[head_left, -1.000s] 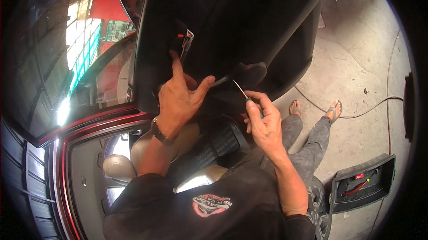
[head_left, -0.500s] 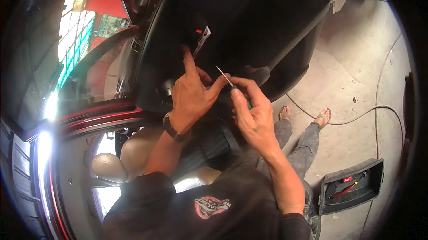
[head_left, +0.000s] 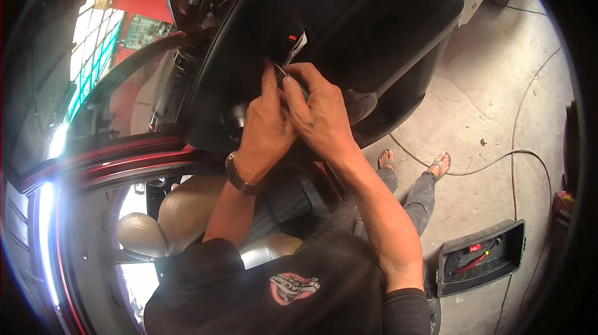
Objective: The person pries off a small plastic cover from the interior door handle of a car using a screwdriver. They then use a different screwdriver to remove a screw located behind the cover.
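My right hand (head_left: 321, 108) grips a small screwdriver with a thin metal shaft (head_left: 280, 69); its greenish handle is mostly hidden by my fingers. The shaft's tip is at the black door panel (head_left: 374, 42) of a car, just below the inner door handle (head_left: 298, 47), which has a silvery lever and a red mark. Close beside it, my left hand (head_left: 265, 129) has its index finger stretched out against the panel. The other left fingers are partly hidden behind my right hand. The two hands touch or overlap near the thumbs.
A black open bin (head_left: 479, 260) with a red-handled tool in it stands on the concrete floor to the right. A dark cable (head_left: 479, 170) curves past my sandalled feet. The beige car seat (head_left: 193, 204) lies behind the door opening, left of my body.
My right hand has moved up and left with the screwdriver, bringing its tip to the panel beside my left index finger. The view has shifted slightly.
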The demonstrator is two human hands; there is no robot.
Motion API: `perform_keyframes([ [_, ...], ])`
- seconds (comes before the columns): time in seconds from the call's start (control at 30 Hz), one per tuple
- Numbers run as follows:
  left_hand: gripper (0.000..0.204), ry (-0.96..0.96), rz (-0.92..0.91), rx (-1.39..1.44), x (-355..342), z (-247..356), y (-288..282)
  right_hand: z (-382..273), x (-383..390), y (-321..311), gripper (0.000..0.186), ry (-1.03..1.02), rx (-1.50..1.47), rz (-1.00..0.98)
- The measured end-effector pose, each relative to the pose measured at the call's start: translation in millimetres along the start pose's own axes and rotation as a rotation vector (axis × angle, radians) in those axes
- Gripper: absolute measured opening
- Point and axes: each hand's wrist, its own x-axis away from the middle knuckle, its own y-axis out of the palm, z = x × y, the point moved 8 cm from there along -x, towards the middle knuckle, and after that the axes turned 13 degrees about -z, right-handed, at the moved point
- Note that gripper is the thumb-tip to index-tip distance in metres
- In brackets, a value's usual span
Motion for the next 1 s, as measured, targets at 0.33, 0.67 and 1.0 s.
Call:
perform_keyframes([
  [0.33, 0.065, 0.010, -0.027, 0.125, 5.2, -1.7, -7.0, -0.1, -6.1, 5.6, 0.027, -0.021, 0.091, 0.044],
  [0.67, 0.062, -0.030, -0.009, 0.128, 6.8, 1.0, -11.9, -7.7, -5.2, 12.7, 0.027, 0.107, 0.223, 0.034],
  [1.0, 0.052, 0.030, 0.174, 0.208, 28.8, -9.7, -35.1, -28.4, -17.0, 28.4, 0.026, 0.260, 0.320, -0.021],
])
